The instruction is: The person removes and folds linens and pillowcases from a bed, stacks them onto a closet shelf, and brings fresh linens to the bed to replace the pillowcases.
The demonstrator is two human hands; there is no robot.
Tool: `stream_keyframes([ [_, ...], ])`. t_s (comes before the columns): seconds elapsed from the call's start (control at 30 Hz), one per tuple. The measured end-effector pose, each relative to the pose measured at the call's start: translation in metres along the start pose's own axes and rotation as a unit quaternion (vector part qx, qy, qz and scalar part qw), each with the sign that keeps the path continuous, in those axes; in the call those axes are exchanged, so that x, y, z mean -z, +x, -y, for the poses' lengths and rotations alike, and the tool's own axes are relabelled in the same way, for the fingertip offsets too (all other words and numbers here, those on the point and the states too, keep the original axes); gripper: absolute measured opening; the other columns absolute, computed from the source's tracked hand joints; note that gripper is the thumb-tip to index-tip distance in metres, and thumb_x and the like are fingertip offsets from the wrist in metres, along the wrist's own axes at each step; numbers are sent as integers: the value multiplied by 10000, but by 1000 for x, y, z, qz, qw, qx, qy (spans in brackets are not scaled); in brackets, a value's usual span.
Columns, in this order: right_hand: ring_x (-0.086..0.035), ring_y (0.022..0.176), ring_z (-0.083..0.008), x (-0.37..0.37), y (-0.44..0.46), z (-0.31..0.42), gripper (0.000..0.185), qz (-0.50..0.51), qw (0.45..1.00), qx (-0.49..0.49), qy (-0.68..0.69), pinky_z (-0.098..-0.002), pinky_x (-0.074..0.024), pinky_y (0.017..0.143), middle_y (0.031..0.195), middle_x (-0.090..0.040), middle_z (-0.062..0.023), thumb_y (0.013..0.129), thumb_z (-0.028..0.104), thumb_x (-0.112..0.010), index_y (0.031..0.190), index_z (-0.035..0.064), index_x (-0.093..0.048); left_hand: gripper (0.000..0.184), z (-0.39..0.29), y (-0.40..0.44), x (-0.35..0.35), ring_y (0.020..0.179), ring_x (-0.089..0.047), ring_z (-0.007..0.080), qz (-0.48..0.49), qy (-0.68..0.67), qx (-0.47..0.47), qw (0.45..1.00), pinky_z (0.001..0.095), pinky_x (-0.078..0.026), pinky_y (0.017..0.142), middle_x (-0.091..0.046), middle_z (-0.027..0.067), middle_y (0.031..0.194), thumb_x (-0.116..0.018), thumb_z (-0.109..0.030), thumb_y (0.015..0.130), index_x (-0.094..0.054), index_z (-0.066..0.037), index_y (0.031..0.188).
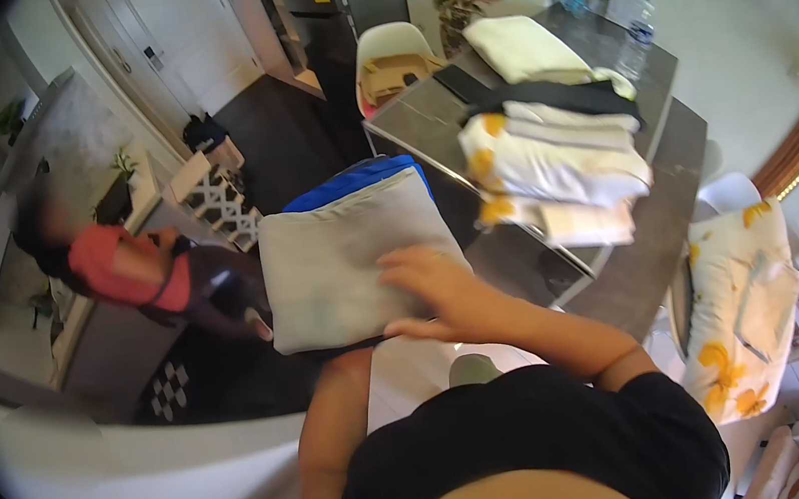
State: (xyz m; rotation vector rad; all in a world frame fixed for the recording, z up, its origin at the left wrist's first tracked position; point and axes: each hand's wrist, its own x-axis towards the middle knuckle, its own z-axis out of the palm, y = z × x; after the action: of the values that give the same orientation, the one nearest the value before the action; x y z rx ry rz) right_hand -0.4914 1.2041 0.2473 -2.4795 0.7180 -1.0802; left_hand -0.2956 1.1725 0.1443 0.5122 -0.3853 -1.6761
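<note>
A stack of folded cloth is held up in front of my body, with a grey folded cloth on top and a blue folded cloth showing at its far edge. My left forearm goes up under the near side of this stack and bears it from below. The left hand itself is hidden beneath the cloth. Over the grey cloth's right side lies my right hand, its fingers spread and nothing gripped in them.
To the right, a dark table carries a pile of folded yellow-flowered bedding, a pale folded cloth and a bottle. A white chair stands behind it. Flowered bedding lies at right. A person in red stands left.
</note>
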Motion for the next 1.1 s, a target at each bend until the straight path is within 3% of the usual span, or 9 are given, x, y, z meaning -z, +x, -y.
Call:
stream_keyframes([
  [0.13, -347, 1266, -273, -33, 68, -92, 637, -150, 948, -262, 98, -367, -264, 1046, 1333, -390, -167, 831, 231, -646, 1349, 46, -326, 533, -84, 104, 40, 1033, -572, 259, -3, 5, 4, 1000, 384, -484, 880, -561, 121, 1161, -494, -406, 884, -444, -43, 1271],
  [0.23, -240, 1319, -289, -105, 116, -173, 927, -155, 755, -439, 462, -428, -220, 1070, 1439, -198, -179, 773, 416, -681, 1435, 58, -137, 534, -129, 185, 86, 1026, -576, 260, -15, 4, 13, 1000, 384, -487, 874, -564, 121, 1153, -499, -406, 880, -448, -40, 1266],
  [0.33, -358, 1277, -222, -162, 180, -243, 832, -76, 552, -453, 696, -389, -290, 1058, 1376, -394, -124, 767, 473, -679, 1376, 42, -310, 535, -175, 274, 116, 1019, -579, 260, -32, 2, 23, 999, 385, -490, 868, -568, 122, 1145, -504, -406, 876, -451, -37, 1261],
  [0.4, -425, 1231, -225, -178, 236, -283, 812, -40, 518, -480, 707, -391, -364, 1019, 1335, -433, -130, 766, 432, -704, 1361, 24, -331, 536, -214, 327, 132, 1014, -581, 261, -45, 6, 26, 999, 385, -492, 864, -570, 123, 1140, -507, -405, 874, -454, -35, 1257],
  [0.6, -530, 1122, -186, -237, 410, -404, 678, -25, 605, -376, 701, -319, -418, 970, 1238, -524, -114, 804, 271, -679, 1341, 9, -358, 538, -336, 449, 197, 999, -588, 262, -86, -14, 3, 996, 386, -497, 851, -577, 124, 1125, -517, -405, 866, -461, -30, 1247],
  [0.73, -582, 1038, -191, -277, 521, -468, 571, -34, 647, -411, 641, -331, -486, 874, 1136, -576, -118, 790, 190, -671, 1280, 32, -424, 539, -412, 548, 241, 990, -592, 263, -79, -23, -13, 997, 386, -501, 843, -582, 125, 1115, -524, -404, 861, -466, -26, 1241],
  [0.77, -531, 1108, -187, -287, 546, -484, 522, -32, 626, -429, 651, -349, -439, 946, 1186, -537, -110, 801, 112, -659, 1262, 38, -427, 539, -432, 576, 249, 987, -593, 264, -74, -27, -14, 997, 386, -502, 841, -583, 125, 1112, -526, -404, 860, -467, -25, 1239],
  [1.0, -527, 1115, -191, -316, 714, -581, 590, -101, 641, -439, 621, -349, -444, 942, 1193, -528, -112, 797, 118, -673, 1299, 15, -383, 542, -552, 768, 275, 970, -601, 265, -42, -35, 11, 998, 387, -509, 826, -591, 127, 1094, -538, -403, 851, -476, -19, 1228],
  [1.1, -561, 1077, -207, -336, 764, -653, 618, -98, 623, -472, 616, -334, -473, 910, 1210, -535, -137, 798, 227, -676, 1308, 16, -400, 543, -594, 852, 292, 963, -605, 266, -37, -30, 22, 999, 387, -512, 820, -595, 128, 1087, -543, -403, 847, -480, -16, 1223],
])
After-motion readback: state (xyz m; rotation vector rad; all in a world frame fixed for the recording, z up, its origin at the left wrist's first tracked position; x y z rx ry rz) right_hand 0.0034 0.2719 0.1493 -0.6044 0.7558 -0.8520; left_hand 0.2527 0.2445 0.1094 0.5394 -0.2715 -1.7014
